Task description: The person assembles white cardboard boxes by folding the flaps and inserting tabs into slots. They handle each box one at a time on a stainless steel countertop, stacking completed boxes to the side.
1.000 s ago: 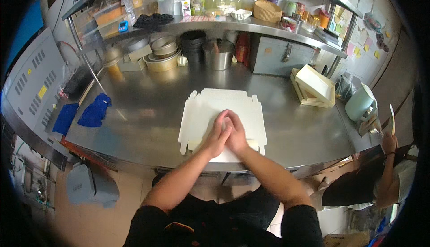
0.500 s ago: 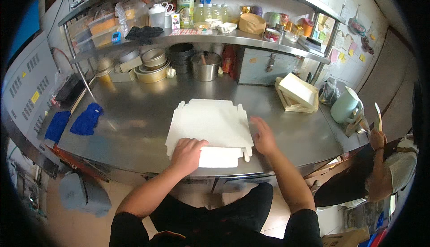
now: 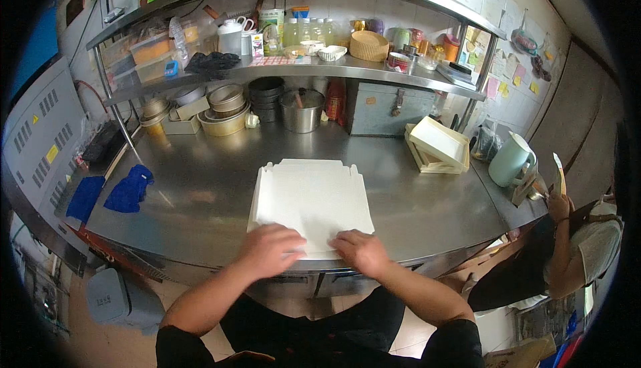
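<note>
A white cardboard box blank (image 3: 312, 194) with notched side flaps lies on the steel worktable, close to its front edge. My left hand (image 3: 268, 251) is at the blank's near left corner, a little blurred, with its thumb apart from the fingers. At the near right part of the same edge, my right hand (image 3: 364, 252) has its fingers bent over the cardboard, and its thumb is hidden. Both hands partly cover the blank's near edge.
Blue cloths (image 3: 130, 189) lie on the left. Pots (image 3: 302, 111), pans and a grey metal box (image 3: 387, 109) line the back below a shelf. White trays (image 3: 439, 142) and a pale green jug (image 3: 511, 160) stand right. Another person (image 3: 577, 254) is at the far right.
My right hand has moved left and nearer, from beside the blank onto its near edge. My left hand has shifted slightly nearer. The near flap seen before is now mostly covered or folded.
</note>
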Action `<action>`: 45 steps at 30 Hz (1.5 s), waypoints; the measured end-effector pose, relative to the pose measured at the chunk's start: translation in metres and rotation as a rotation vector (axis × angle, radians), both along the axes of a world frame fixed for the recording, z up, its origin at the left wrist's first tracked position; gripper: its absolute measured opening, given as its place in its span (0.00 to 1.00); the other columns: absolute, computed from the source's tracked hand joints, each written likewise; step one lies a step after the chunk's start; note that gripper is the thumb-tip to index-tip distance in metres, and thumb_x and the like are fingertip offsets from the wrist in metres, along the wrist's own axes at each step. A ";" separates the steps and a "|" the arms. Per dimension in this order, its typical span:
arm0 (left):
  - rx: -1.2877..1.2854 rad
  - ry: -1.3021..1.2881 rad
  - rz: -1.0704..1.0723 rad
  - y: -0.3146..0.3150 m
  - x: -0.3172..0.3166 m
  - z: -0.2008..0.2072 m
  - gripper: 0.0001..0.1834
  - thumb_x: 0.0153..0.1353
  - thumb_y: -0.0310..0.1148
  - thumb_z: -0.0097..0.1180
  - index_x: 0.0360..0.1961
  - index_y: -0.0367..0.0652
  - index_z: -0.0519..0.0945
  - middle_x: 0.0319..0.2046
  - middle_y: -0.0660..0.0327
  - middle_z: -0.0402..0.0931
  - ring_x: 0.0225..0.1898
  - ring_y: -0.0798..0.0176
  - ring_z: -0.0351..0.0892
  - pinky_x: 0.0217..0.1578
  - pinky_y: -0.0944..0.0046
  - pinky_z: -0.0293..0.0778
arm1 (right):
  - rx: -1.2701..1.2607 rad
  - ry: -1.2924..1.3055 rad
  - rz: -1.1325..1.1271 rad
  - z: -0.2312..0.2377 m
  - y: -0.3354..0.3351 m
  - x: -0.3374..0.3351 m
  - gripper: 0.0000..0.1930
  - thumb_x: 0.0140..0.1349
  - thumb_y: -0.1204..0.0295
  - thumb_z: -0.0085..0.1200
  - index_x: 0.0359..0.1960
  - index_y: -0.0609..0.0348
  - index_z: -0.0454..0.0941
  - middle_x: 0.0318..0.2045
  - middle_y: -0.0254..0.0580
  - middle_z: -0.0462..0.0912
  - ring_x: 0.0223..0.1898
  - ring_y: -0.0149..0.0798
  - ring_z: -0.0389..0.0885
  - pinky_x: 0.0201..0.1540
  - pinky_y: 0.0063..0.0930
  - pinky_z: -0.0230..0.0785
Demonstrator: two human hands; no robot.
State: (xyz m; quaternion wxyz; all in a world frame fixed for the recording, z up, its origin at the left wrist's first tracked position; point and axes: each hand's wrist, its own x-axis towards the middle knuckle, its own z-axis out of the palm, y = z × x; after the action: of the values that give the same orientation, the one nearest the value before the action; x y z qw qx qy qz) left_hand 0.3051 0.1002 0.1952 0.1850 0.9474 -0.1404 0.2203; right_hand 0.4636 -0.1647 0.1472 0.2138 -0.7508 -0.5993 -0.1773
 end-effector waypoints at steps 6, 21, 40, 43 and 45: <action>0.056 0.208 0.218 -0.003 0.017 -0.046 0.14 0.68 0.29 0.61 0.51 0.53 0.92 0.52 0.62 0.89 0.47 0.53 0.91 0.48 0.51 0.86 | -0.105 0.313 -0.148 -0.011 0.024 0.006 0.14 0.65 0.73 0.62 0.52 0.52 0.88 0.48 0.46 0.89 0.50 0.53 0.89 0.50 0.47 0.84; 0.373 0.050 0.060 0.009 0.032 -0.069 0.20 0.62 0.30 0.63 0.56 0.41 0.87 0.48 0.58 0.88 0.48 0.53 0.87 0.46 0.51 0.86 | -0.031 0.096 -0.044 -0.026 0.050 0.013 0.11 0.69 0.67 0.62 0.48 0.56 0.90 0.47 0.43 0.88 0.52 0.50 0.85 0.58 0.46 0.78; -0.587 0.378 0.213 -0.005 0.105 -0.061 0.28 0.68 0.39 0.61 0.67 0.41 0.73 0.60 0.49 0.81 0.68 0.48 0.76 0.67 0.52 0.72 | -0.018 0.490 -0.100 -0.038 0.096 0.058 0.15 0.71 0.67 0.59 0.54 0.62 0.83 0.52 0.52 0.87 0.50 0.53 0.86 0.57 0.43 0.78; -1.252 0.032 -0.070 0.003 0.135 -0.108 0.39 0.78 0.44 0.53 0.83 0.41 0.58 0.79 0.48 0.60 0.82 0.51 0.56 0.82 0.50 0.48 | 0.628 1.267 0.041 -0.071 0.144 0.066 0.22 0.75 0.69 0.59 0.68 0.62 0.77 0.60 0.52 0.84 0.63 0.46 0.82 0.69 0.38 0.73; -1.299 0.001 -0.012 -0.010 0.143 -0.120 0.39 0.81 0.49 0.48 0.84 0.40 0.56 0.80 0.48 0.59 0.82 0.51 0.56 0.81 0.52 0.50 | 0.797 1.316 -0.048 -0.080 0.183 0.043 0.23 0.78 0.67 0.57 0.70 0.62 0.75 0.61 0.49 0.84 0.63 0.43 0.81 0.69 0.37 0.72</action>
State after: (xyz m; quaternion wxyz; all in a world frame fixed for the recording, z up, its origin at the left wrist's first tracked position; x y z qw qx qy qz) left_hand 0.4479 0.0901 0.0750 0.7217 0.6417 0.0161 0.2590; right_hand 0.5062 0.0186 0.0673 0.7767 -0.5807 -0.2229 0.0987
